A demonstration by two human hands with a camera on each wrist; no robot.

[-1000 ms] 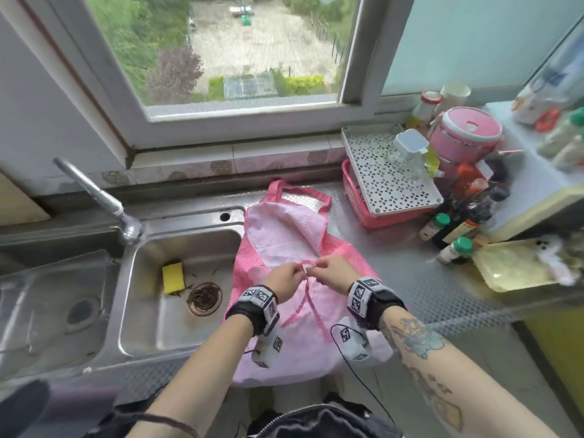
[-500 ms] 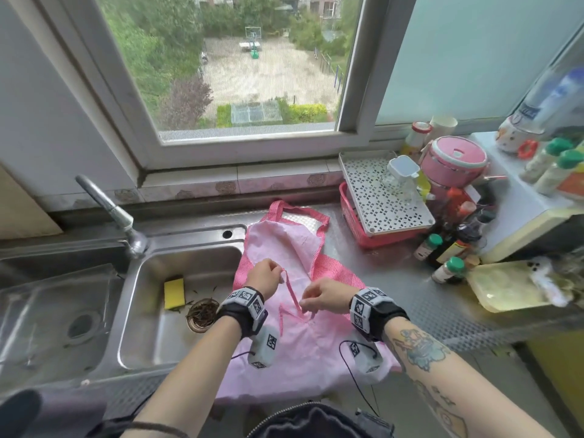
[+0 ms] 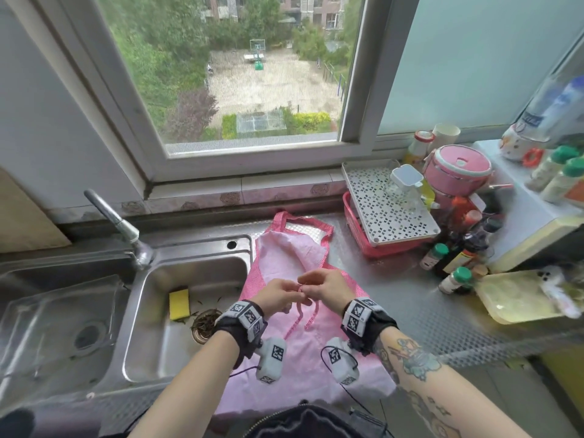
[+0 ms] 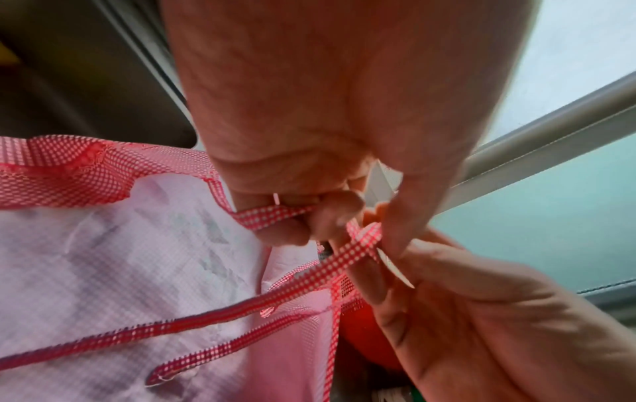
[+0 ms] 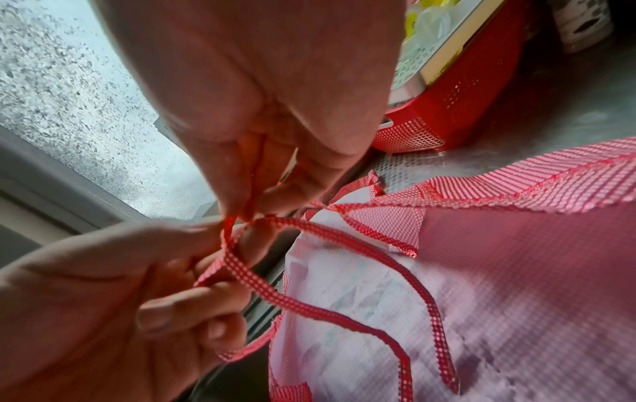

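Right there, the two red-checked ties (image 4: 347, 259) are crossing in the narrow gap between the two hands, raised a little above the pink apron (image 3: 297, 358). The left hand (image 3: 277, 294) is pinching one tie between its thumb and curled fingers (image 4: 330, 215), the strip running out toward the apron's left edge. The right hand (image 3: 329, 288) is pinching at the crossing from the other side, its fingertips (image 5: 237, 190) pressed together on the strip where it is looping over. Below the hands the two loose ends are hanging down and trailing on the apron's pale lining. The apron itself is lying flat on the steel countertop (image 3: 426, 317), its neck loop pointing toward the window and its lower hem reaching over the front edge. The sink (image 3: 148, 311) is sitting just to its left with a yellow sponge (image 3: 179, 303) in it; a red basket (image 3: 366, 246) is standing near its upper right corner.
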